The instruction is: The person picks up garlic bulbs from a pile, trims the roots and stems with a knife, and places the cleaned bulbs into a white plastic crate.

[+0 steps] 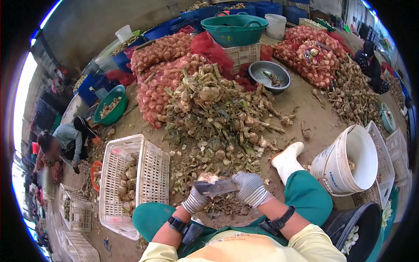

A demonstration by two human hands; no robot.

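Note:
A wide-bladed knife (217,187) is gripped in my right hand (252,189), which wears a striped glove. Its blade points left, across the front of a pale garlic bulb (207,177). My left hand (195,201), gloved the same way, is closed on that bulb, partly hidden behind the blade. Below both hands, dry stalks and peelings (227,206) litter the floor between my green-clad knees. Just beyond rises a large heap of garlic with stalks (214,105).
On my left stands a white plastic crate (153,174) with bulbs inside. A white bucket (336,163) and a black tub (364,231) are at my right. Red net sacks of garlic (159,87) lie behind the heap, near a metal basin (279,85). A person (65,139) crouches at far left.

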